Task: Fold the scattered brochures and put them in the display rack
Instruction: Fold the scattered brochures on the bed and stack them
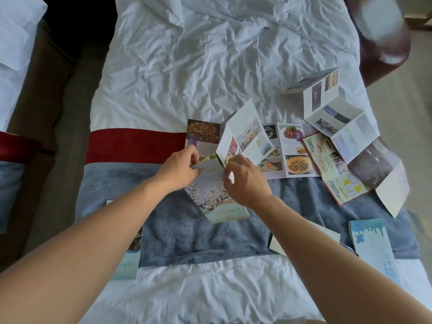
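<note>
A blossom-cover brochure (214, 199) lies partly unfolded on the bed's blue-grey runner (177, 230), its upper panels standing up. My left hand (178, 168) pinches one of its panels from the left. My right hand (245, 181) pinches the paper from the right. Behind them a food-photo brochure (292, 150) lies open and flat. A long accordion brochure (327, 108) zigzags at the right, beside an orange-edged map leaflet (332, 167) and a dark leaflet (374, 164). Folded brochures lie at the lower left (131, 260) and lower right (369, 244). No display rack is in view.
The white crumpled duvet (210, 54) covers the far half of the bed, with a red band (135, 145) across the left. A second bed (14, 66) stands at the left across a carpeted gap. A dark purple chair (383, 43) is at the top right.
</note>
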### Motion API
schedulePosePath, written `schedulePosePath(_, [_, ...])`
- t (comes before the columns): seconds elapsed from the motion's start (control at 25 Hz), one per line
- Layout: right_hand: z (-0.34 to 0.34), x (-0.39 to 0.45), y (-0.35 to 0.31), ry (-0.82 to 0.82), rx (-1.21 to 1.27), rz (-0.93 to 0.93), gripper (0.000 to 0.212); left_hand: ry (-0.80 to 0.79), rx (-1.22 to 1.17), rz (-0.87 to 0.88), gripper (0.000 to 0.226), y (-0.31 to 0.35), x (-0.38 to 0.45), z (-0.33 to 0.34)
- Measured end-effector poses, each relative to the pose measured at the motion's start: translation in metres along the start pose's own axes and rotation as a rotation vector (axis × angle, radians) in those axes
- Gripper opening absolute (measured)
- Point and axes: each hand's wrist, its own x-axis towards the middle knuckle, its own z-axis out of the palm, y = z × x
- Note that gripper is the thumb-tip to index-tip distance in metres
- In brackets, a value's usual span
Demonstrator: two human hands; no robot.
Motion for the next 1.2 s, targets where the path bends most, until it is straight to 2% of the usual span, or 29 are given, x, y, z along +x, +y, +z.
schedulePosePath(0.08, [0.002,0.002,0.002,-0.009,0.003,0.062,0.026,0.038,0.009,0.024,0.031,0.003,-0.002,0.001])
schedulePosePath(0.16, [0.004,0.004,0.001,-0.063,0.027,0.137,0.052,0.024,0.022,0.067,0.043,0.006,-0.002,-0.001])
schedulePosePath(0.24, [0.007,0.006,-0.002,-0.101,0.087,0.182,0.067,-0.003,0.031,0.095,0.035,0.007,0.0,-0.002])
schedulePosePath(0.32, [0.011,0.009,-0.008,-0.074,0.169,0.206,0.062,-0.009,0.048,0.104,0.019,0.007,0.001,-0.003])
schedulePosePath(0.4, [0.012,0.011,-0.015,-0.051,0.214,0.228,0.047,0.006,0.062,0.106,0.014,0.005,0.002,-0.002])
schedulePosePath(0.48, [0.013,0.012,-0.021,-0.046,0.187,0.217,0.025,0.042,0.067,0.129,0.013,0.003,0.002,-0.004])
schedulePosePath(0.56, [0.01,0.013,-0.026,-0.029,0.141,0.193,0.009,0.109,0.148,0.196,0.026,0.004,0.0,-0.007])
schedulePosePath(0.64, [0.008,0.014,-0.031,0.013,0.136,0.147,0.011,0.132,0.266,0.296,0.046,0.005,0.002,-0.01])
schedulePosePath(0.68, [0.007,0.014,-0.033,0.029,0.131,0.115,0.013,0.129,0.302,0.344,0.046,0.006,0.002,-0.01])
schedulePosePath(0.8, [0.004,0.015,-0.035,0.071,0.118,0.029,0.01,0.101,0.313,0.407,0.023,0.009,0.003,-0.007])
schedulePosePath(0.84, [0.003,0.014,-0.034,0.086,0.103,0.017,0.007,0.095,0.278,0.38,0.017,0.009,0.003,-0.007])
schedulePosePath(0.96, [0.001,0.01,-0.025,0.085,0.016,-0.003,0.018,0.098,0.145,0.29,0.003,0.005,0.0,-0.008])
schedulePosePath(1.04, [-0.001,0.007,-0.021,0.092,-0.01,0.0,0.007,0.115,0.048,0.229,0.004,0.002,-0.001,-0.011])
schedulePosePath(1.12, [-0.002,0.006,-0.022,0.179,-0.006,0.0,0.018,0.194,-0.067,0.093,0.027,0.0,-0.001,-0.014])
schedulePosePath(1.2, [-0.007,0.007,-0.026,0.231,0.005,0.019,0.026,0.194,-0.247,-0.156,0.069,-0.002,-0.001,-0.02])
